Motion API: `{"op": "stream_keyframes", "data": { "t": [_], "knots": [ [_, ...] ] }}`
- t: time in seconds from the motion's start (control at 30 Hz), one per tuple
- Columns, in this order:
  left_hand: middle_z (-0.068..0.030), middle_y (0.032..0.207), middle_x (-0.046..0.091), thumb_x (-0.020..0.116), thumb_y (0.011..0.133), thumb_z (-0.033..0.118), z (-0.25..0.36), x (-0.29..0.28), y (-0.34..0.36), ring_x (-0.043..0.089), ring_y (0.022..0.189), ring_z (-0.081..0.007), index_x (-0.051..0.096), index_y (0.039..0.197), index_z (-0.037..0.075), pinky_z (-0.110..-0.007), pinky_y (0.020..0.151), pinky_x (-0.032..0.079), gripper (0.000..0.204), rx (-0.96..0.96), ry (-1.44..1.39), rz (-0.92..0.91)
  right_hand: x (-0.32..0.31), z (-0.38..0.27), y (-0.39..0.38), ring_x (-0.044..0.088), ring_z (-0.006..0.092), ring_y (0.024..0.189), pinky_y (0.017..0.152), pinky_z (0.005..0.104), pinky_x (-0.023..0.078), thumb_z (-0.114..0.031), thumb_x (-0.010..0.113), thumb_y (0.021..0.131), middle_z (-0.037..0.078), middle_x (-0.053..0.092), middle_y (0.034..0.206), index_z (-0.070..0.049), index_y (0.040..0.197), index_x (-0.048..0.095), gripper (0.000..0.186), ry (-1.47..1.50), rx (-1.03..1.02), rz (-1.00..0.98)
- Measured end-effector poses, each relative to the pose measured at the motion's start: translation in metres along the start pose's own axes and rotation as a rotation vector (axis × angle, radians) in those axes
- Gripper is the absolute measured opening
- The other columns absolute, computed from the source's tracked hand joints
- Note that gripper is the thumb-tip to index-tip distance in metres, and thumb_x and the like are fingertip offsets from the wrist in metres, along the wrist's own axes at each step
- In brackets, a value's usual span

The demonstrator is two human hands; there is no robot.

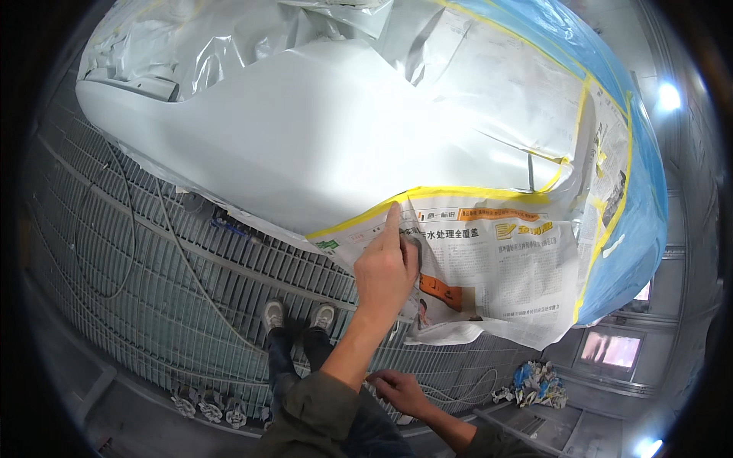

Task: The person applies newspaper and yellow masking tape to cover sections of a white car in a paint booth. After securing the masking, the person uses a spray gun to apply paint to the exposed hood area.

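Along the curved white panel [290,130], yellow tape [458,192] already holds printed newspaper [508,282] at right, none at left, left hand [382,269] extending one finger, grip unclear, right hand [401,392] half-open.

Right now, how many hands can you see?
2. The left hand points, its fingertip at the yellow tape along the white panel. The right hand is lower, above the floor grating. No others show.
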State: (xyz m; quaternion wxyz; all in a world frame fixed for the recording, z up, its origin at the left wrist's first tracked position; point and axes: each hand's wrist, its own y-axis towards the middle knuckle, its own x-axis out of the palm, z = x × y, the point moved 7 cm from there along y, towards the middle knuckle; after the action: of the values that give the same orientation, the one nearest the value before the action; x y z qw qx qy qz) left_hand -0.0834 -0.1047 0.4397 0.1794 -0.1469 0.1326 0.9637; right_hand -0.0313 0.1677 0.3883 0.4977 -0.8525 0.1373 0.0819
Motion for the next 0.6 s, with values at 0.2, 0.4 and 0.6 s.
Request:
{"op": "stream_keyframes", "data": {
  "t": [0.2,0.4,0.6],
  "knots": [
    [-0.0112,0.073,0.062,0.068,0.085,0.005,0.006,0.011,0.003,0.063,0.061,-0.0269,0.046,0.145,-0.007,-0.039,0.056,0.052,0.065,0.05,-0.009,-0.024,-0.002,0.005,0.0,0.068,0.013,0.072,0.069,0.029,0.053,-0.019,0.058,0.101,0.01,0.074,0.089,-0.003,0.117,0.07,0.026,0.01,-0.005,-0.023],
    [-0.0126,0.079,0.062,0.068,0.086,0.003,0.001,0.015,0.001,0.064,0.07,-0.0274,0.036,0.152,-0.006,-0.04,0.06,0.053,0.074,0.048,0.009,-0.054,-0.005,0.01,0.005,0.07,0.0174,0.076,0.073,0.0316,0.054,-0.021,0.059,0.1,0.012,0.074,0.093,-0.003,0.117,0.07,0.027,-0.047,0.002,-0.036],
    [-0.0133,0.081,0.061,0.067,0.086,0.003,0.003,0.017,0.002,0.064,0.072,-0.0271,0.034,0.152,-0.006,-0.04,0.061,0.053,0.075,0.081,-0.02,-0.029,-0.002,0.019,0.01,0.072,0.0246,0.083,0.076,0.0345,0.055,-0.024,0.06,0.099,0.014,0.074,0.098,-0.005,0.117,0.071,0.028,-0.058,-0.019,-0.054]
  ]
}}
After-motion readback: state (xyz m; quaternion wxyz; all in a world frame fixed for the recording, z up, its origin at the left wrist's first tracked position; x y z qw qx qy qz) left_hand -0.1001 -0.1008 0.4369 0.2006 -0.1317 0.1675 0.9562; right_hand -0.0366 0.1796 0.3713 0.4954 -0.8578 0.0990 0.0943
